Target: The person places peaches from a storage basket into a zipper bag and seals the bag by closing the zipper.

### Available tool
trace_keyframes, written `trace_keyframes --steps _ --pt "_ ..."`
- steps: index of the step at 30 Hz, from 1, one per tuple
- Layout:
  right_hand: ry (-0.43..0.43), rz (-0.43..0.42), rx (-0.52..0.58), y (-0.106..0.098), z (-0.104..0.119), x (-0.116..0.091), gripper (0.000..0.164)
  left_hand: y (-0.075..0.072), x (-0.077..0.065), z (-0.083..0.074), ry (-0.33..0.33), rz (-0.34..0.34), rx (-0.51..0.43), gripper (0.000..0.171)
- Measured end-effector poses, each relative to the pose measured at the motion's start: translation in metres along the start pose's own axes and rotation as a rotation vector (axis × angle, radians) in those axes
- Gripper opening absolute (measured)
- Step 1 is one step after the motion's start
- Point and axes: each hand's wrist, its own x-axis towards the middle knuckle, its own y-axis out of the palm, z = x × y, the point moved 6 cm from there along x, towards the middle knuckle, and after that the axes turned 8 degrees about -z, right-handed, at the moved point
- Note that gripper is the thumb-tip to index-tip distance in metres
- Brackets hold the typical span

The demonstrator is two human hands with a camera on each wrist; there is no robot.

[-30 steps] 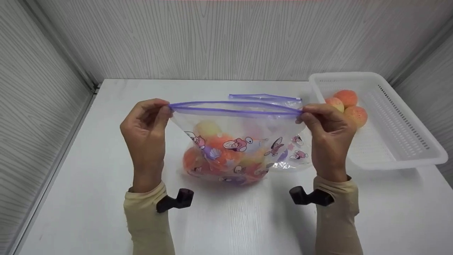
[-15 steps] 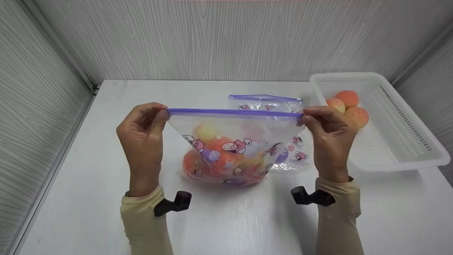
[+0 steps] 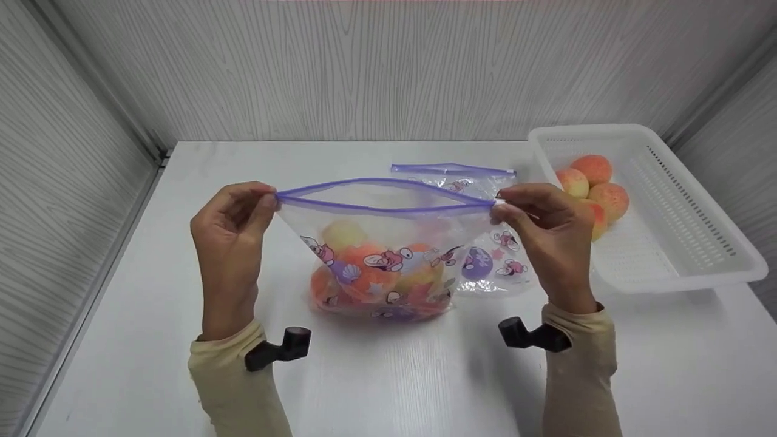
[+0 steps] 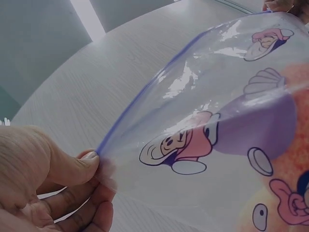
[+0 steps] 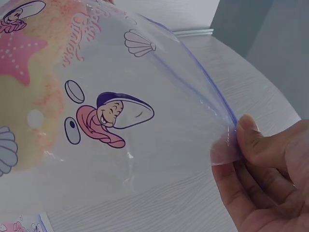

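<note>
With left grip [image 3: 229, 243] and right grip [image 3: 549, 237] we pinch the bag [image 3: 376, 282] by its top corners; its mouth [image 3: 388, 210] gapes upward, long axis running left to right.

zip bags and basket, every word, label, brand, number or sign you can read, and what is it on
Nothing reads with certainty.
Filled zip bag: pink lettering, right wrist view, too skewed and blurred to quote.
Rear zip bag: any text too small to read.
White basket: no text visible.
</note>
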Motion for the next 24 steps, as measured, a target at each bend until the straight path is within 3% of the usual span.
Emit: trace_keyframes --steps 9,13,15,18,20,22,24 --pt "0.172 0.098 0.031 -0.006 -0.004 0.005 0.013 0.004 0.002 -0.005 0.001 0.042 -0.002 0.014" --pt "0.152 0.078 -0.013 -0.005 -0.003 0.004 0.011 0.004 0.002 -0.009 0.039 0.079 0.03 0.017" --pt "0.126 0.071 -0.029 -0.003 -0.002 0.003 0.009 0.003 0.001 -0.013 0.071 0.096 0.089 0.02" --pt "0.081 0.069 -0.053 0.001 0.001 0.002 0.005 0.003 -0.002 -0.03 0.164 0.092 0.239 0.026" --pt "0.05 0.073 -0.078 0.004 0.003 0.002 0.003 0.01 -0.005 -0.048 0.262 0.076 0.337 0.029" --pt "0.029 0.074 -0.087 0.006 0.006 0.003 0.004 0.025 -0.011 -0.068 0.388 0.084 0.414 0.03" --pt "0.01 0.074 -0.094 0.009 0.008 0.003 0.005 0.051 -0.019 -0.084 0.51 0.147 0.485 0.032"
